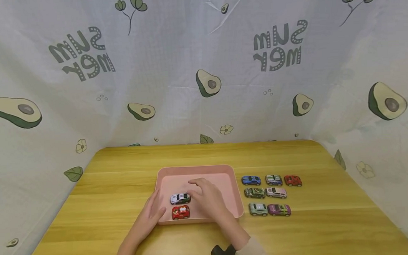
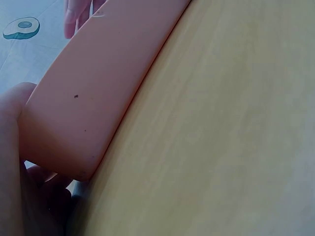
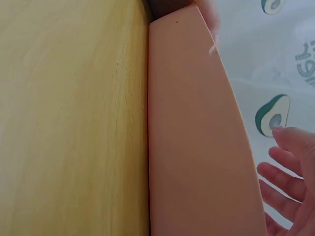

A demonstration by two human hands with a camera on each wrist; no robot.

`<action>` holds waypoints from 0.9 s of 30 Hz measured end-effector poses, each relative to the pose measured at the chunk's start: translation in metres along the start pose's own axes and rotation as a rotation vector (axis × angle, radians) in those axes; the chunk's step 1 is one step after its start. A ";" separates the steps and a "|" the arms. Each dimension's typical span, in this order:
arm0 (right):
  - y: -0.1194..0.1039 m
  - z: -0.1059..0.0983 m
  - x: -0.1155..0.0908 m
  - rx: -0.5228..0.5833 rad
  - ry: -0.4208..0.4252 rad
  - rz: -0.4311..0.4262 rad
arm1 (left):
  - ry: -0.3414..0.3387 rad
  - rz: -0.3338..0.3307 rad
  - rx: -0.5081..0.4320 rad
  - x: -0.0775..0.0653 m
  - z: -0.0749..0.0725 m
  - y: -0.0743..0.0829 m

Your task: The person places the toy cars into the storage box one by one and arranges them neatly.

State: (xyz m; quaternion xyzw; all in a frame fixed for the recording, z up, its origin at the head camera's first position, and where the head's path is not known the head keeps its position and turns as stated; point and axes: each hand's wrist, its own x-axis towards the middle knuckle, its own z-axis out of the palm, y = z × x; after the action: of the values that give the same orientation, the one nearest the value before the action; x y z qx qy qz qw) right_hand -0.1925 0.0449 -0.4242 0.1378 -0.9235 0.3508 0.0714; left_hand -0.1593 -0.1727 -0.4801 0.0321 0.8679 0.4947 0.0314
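Observation:
A pink tray [image 1: 196,169] lies on the table, with a white toy car [image 1: 180,199] and a red toy car [image 1: 180,212] in its left part. My left hand [image 1: 149,217] holds the tray by its front left corner, thumb over the rim and fingers along the outer left side. Over the middle of the tray, just right of the white car, hovers my right hand [image 1: 207,198]. Its fingers [image 3: 283,179] are spread and slightly bent, and nothing shows between them. In the left wrist view, the tray's front wall [image 2: 93,83] fills the upper left.
Right of the tray stand several toy cars in rows: a blue one [image 1: 251,180], a red one [image 1: 293,180], a camouflage one [image 1: 254,193], a pale green one [image 1: 258,209] and a purple one [image 1: 279,210] among them. A printed curtain [image 1: 173,67] hangs behind the wooden table [image 1: 90,210].

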 end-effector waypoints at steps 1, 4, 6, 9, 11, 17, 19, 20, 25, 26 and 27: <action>0.000 -0.001 -0.001 0.001 0.014 0.006 | -0.001 -0.002 0.001 0.000 0.000 0.000; 0.001 -0.005 -0.003 0.013 0.070 0.016 | 0.001 -0.006 0.003 0.001 0.000 0.001; 0.002 -0.007 -0.005 0.039 0.108 0.028 | 0.002 -0.005 0.005 0.001 0.000 0.001; 0.005 -0.011 -0.007 0.087 0.158 0.038 | 0.003 -0.003 0.011 0.001 0.000 0.002; 0.006 -0.013 -0.009 0.108 0.178 0.043 | 0.004 -0.002 0.012 0.001 0.000 0.001; 0.012 -0.022 -0.015 0.100 0.221 0.027 | 0.000 -0.003 0.002 0.001 0.001 0.001; 0.015 -0.025 -0.016 0.094 0.236 0.023 | 0.002 0.008 -0.010 0.000 0.001 0.001; 0.017 -0.026 -0.017 0.099 0.243 0.017 | 0.005 0.016 -0.015 0.000 0.000 0.001; 0.025 -0.033 -0.021 0.113 0.259 0.012 | 0.014 0.047 -0.024 0.000 0.000 0.001; 0.027 -0.035 -0.022 0.110 0.261 0.012 | 0.015 0.048 -0.022 0.000 0.000 0.001; 0.029 -0.036 -0.023 0.101 0.261 0.014 | 0.014 0.047 -0.020 0.000 0.000 0.001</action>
State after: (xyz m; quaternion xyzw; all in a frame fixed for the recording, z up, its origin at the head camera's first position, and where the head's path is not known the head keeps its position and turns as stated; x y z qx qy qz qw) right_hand -0.1786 0.0946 -0.4207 0.0879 -0.8886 0.4121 0.1814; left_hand -0.1595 -0.1720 -0.4797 0.0485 0.8620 0.5044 0.0139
